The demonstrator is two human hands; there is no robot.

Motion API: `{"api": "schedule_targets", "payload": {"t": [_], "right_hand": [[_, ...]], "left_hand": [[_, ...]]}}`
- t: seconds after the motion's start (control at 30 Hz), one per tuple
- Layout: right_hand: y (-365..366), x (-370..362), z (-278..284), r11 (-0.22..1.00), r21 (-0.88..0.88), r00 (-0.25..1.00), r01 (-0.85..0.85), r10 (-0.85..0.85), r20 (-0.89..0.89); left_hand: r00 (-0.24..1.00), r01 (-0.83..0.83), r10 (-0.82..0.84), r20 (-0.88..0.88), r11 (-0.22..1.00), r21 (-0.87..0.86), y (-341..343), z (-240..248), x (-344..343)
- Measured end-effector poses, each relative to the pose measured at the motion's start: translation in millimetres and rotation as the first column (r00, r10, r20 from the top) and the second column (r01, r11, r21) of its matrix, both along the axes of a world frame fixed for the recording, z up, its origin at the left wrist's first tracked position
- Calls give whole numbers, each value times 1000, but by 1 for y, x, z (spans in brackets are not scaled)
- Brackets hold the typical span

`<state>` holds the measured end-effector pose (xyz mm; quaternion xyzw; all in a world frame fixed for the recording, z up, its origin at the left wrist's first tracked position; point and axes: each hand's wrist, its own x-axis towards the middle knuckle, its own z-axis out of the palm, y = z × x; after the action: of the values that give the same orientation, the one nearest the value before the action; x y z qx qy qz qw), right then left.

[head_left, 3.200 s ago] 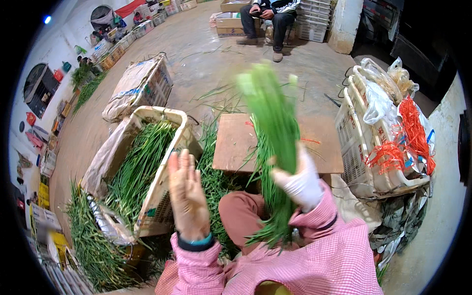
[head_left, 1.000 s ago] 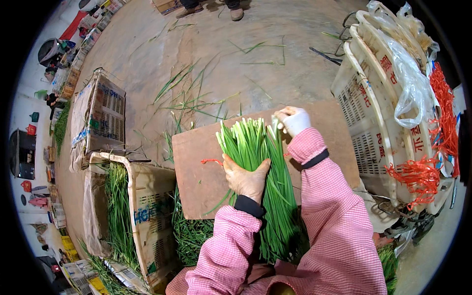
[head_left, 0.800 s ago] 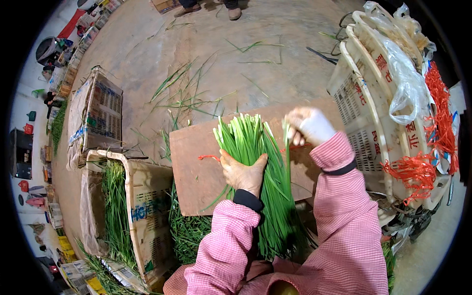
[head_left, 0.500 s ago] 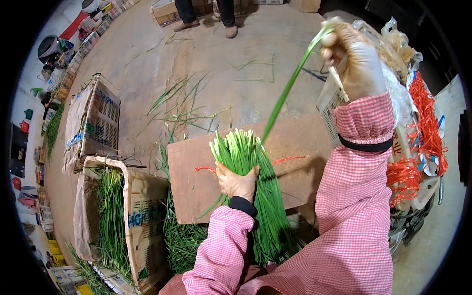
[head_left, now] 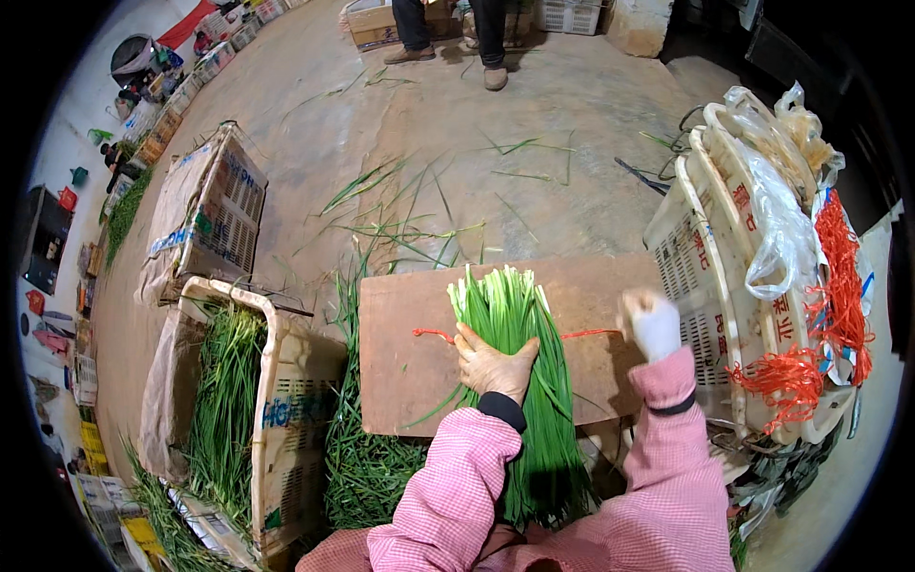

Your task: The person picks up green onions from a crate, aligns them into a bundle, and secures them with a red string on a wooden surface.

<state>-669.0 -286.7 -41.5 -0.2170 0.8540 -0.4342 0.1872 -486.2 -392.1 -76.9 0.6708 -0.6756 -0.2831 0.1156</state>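
Observation:
A thick bunch of green garlic chives [head_left: 548, 410], its pale cut ends pointing away from me, lies across a brown board [head_left: 410, 353]. My left hand [head_left: 498, 365] is wrapped over the bunch from the left, thumb on the right side, pressing it together. A red plastic string [head_left: 589, 333] runs under the bunch, its ends showing on both sides. By the string's right end is my right hand [head_left: 651, 324], closed and blurred; whatever its fingers may hold is hidden.
At left, a plastic crate [head_left: 262, 419] holds more chives; another crate [head_left: 224, 200] stands beyond. Trimmings [head_left: 367, 467] lie beside the board. On the right, stacked crates [head_left: 710, 276] carry red strings [head_left: 839, 276] and clear plastic bags [head_left: 777, 224]. A person's legs [head_left: 491, 33] stand ahead.
My right hand has come down from the upper right to the board's right side. The long chive blade it held raised no longer shows there. My left hand still holds the bunch.

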Motion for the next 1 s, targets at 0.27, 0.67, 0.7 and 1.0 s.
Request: {"api": "schedule_targets", "payload": {"t": [0.27, 0.67, 0.7, 1.0], "right_hand": [[7, 10, -85, 752, 656, 807, -65, 426, -408], [-55, 55, -33, 873, -471, 771, 127, 212, 600], [-56, 58, -29, 874, -479, 771, 79, 251, 586], [-69, 79, -15, 872, -475, 737, -115, 396, 548]], "left_hand": [[1000, 6, -8, -29, 999, -48, 1, -1, 2], [1000, -17, 17, 6, 998, 52, -6, 4, 11], [997, -9, 15, -81, 998, 63, -5, 2, 12], [430, -494, 481, -764, 834, 246, -53, -66, 47]]}}
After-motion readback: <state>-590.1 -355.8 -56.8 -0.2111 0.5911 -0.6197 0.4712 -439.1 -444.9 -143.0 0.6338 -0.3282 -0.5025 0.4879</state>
